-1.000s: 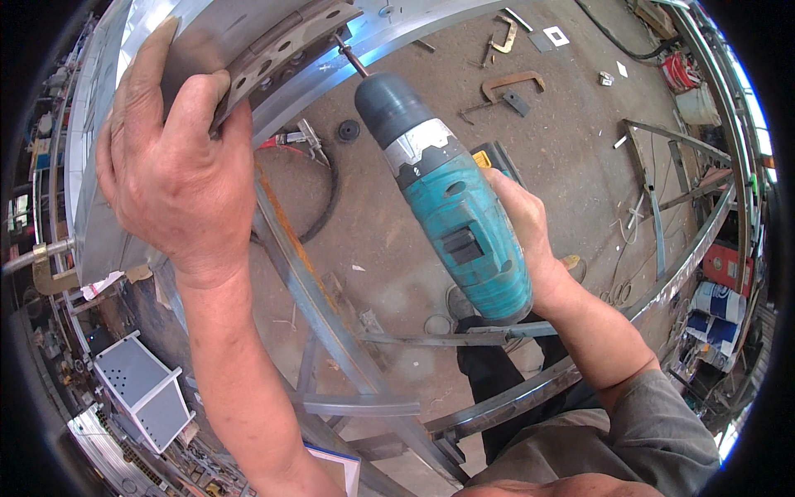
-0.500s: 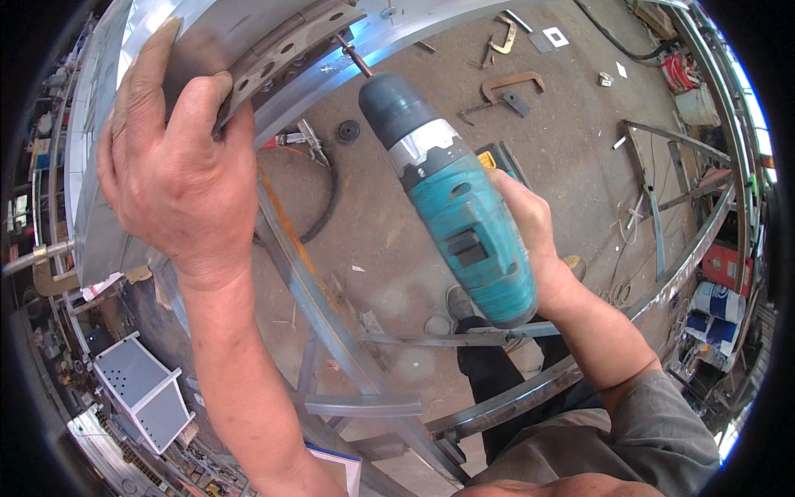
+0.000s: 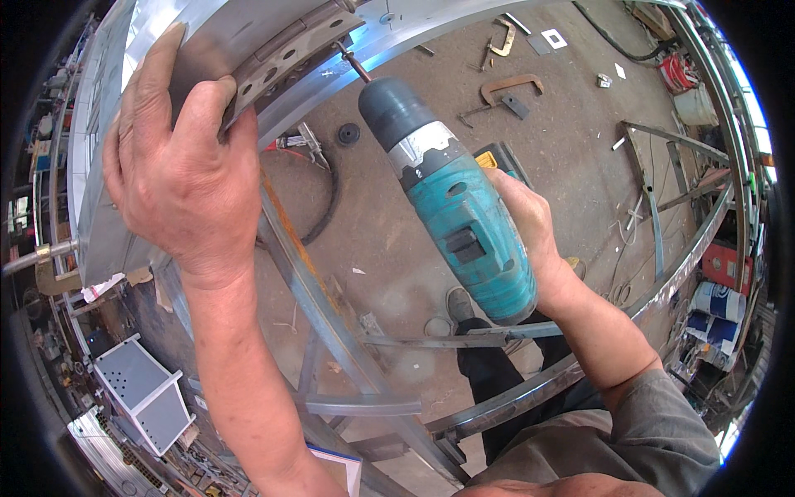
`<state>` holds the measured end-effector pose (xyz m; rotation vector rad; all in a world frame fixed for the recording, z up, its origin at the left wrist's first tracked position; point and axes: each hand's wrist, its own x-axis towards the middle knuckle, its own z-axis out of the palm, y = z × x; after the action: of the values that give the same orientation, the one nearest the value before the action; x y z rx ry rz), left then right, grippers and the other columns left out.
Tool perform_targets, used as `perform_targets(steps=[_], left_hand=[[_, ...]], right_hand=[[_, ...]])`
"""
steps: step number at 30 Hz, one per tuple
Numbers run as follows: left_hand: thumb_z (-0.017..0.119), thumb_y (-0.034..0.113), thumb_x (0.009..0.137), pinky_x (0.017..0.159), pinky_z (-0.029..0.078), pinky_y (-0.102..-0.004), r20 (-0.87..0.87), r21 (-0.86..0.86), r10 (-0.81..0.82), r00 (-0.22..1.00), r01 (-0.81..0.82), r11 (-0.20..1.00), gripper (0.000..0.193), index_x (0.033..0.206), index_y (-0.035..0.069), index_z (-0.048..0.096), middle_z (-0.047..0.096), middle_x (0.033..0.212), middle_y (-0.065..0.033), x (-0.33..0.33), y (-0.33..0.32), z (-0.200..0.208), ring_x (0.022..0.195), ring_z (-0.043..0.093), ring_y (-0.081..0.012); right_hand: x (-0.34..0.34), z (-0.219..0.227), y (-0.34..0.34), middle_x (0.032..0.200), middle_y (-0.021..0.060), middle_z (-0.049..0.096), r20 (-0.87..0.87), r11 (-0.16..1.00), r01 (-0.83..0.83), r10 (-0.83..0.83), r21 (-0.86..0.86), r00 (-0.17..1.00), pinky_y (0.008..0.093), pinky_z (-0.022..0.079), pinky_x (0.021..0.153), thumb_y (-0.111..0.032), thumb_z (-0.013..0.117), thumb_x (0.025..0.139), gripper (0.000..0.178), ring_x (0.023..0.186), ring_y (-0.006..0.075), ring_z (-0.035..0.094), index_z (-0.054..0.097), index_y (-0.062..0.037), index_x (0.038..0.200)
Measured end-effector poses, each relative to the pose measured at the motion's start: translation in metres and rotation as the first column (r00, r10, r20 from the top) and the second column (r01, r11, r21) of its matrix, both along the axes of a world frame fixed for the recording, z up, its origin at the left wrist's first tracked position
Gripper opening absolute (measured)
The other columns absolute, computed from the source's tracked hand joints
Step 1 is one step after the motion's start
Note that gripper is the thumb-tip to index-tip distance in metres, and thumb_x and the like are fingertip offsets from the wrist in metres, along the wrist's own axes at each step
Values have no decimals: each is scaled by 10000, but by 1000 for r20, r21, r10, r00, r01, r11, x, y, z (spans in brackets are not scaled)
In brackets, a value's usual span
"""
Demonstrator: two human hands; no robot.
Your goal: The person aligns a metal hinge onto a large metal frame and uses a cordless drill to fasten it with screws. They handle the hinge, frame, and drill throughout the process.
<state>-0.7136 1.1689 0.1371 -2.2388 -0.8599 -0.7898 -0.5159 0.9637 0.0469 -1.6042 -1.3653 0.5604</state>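
My left hand (image 3: 186,170) grips the edge of a shiny sheet-metal panel (image 3: 214,54) at the upper left. Its longer fingers lie over the panel, and the bent index finger and thumb close on a long metal hinge (image 3: 277,66), whose flat leaf has a row of round holes. In my right hand (image 3: 530,224) is a teal and black cordless drill (image 3: 470,228), held by its handle and pointing up and left. The thin driver bit (image 3: 358,66) reaches a screw at the hinge's edge, lit by the drill's lamp. My fingers around the handle are mostly hidden behind the drill body.
A metal frame (image 3: 331,323) runs below my arms, with a curved bar (image 3: 530,395) in front of my legs. On the floor lie C-clamps (image 3: 509,83), a black hose (image 3: 331,199) and a round black disc (image 3: 349,133). A grey perforated box (image 3: 141,389) stands lower left.
Very little differs. The panel and hinge sit slightly lower and further right in the picture, with my left hand on them. The drill keeps nearly the same place and tilt.
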Motion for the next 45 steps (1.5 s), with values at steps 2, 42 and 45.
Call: perform_targets(steps=[2, 42, 45], left_hand=[[878, 271, 775, 1038, 486, -346, -2, -1, 2, 1000, -2, 1000, 165, 882, 246, 754, 652, 1399, 99, 0, 0, 0, 1200, 642, -160], [873, 123, 640, 1023, 482, -379, 99, 0, -64, 993, 64, 998, 264, 811, 218, 696, 667, 1367, 85, 5, 0, -3, 1243, 630, -190], [871, 119, 639, 1026, 481, -383, 95, -10, -45, 994, 47, 999, 263, 808, 215, 694, 667, 1366, 83, 5, -2, -3, 1244, 629, -192]], right_hand=[[1, -1, 1, 977, 157, 722, 15, 1000, -6, 6, 13, 1000, 407, 563, 797, -161, 830, 737, 471, 905, 341, 723, 652, -46, 1158], [5, 2, 0, 1015, 167, 729, 56, 1000, -21, 22, -23, 998, 413, 566, 835, -175, 818, 759, 466, 945, 344, 726, 655, -43, 1175], [4, 3, -2, 1025, 170, 731, 36, 999, 3, -1, -48, 999, 417, 566, 841, -164, 814, 765, 461, 950, 350, 724, 658, -44, 1182]])
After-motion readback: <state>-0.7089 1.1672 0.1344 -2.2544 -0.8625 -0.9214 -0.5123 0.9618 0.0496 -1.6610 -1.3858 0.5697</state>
